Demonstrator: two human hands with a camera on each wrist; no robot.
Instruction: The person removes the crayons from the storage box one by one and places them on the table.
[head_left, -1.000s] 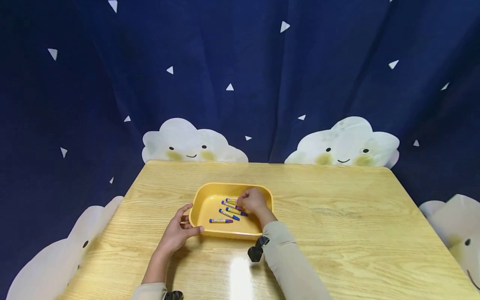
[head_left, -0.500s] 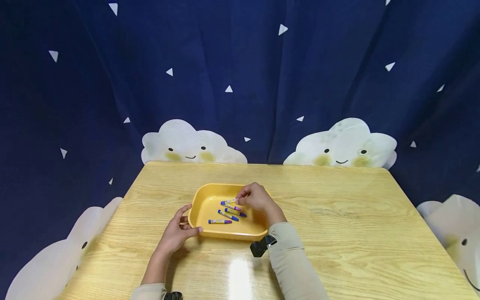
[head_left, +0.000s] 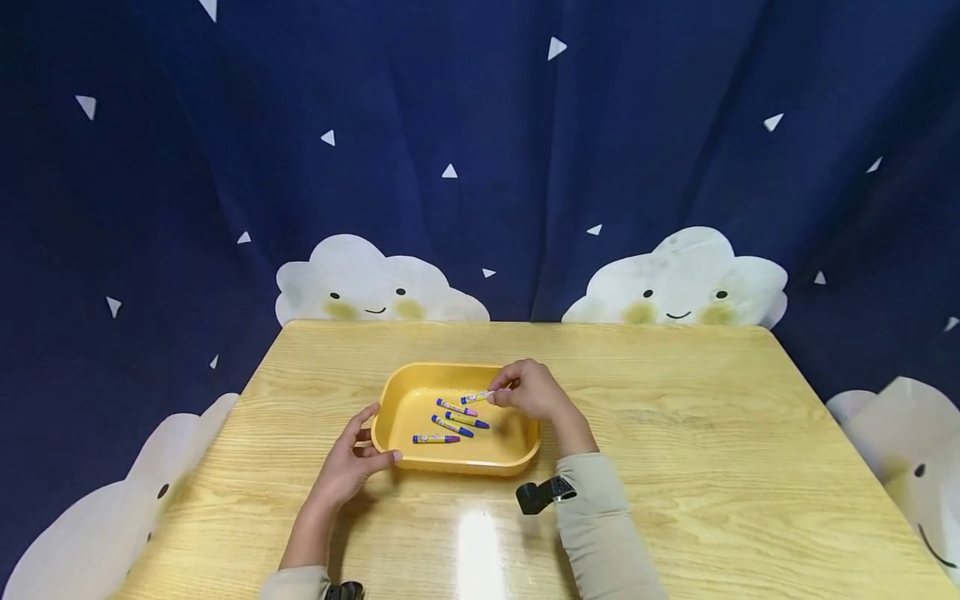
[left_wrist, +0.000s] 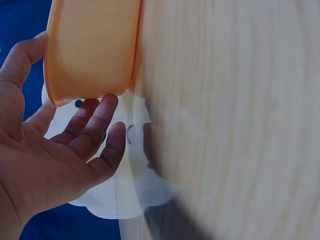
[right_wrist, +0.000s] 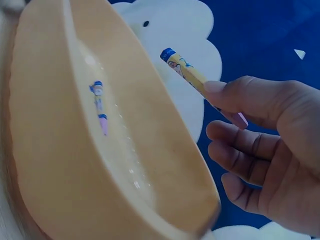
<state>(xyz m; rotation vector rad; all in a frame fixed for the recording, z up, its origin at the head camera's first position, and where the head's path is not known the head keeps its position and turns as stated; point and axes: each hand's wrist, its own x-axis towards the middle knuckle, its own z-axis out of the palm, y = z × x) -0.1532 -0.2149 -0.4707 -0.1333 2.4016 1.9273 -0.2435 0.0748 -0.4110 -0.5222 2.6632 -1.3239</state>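
Observation:
A yellow plastic basin sits on the wooden table. At its left end my left hand holds it, thumb on the near rim and fingers along the outer wall. Above the basin's right far part, my right hand pinches a yellow-wrapped crayon with a blue end and a pinkish tip. On the basin floor lie a pink-tipped crayon, a dark blue one, a blue one and a purple one.
The wooden table extends on both sides of the basin. Behind it hangs a dark blue curtain with white triangles and smiling clouds.
My right hand has lifted the crayon from the others and drawn it up and to the right. My left hand keeps its place on the basin.

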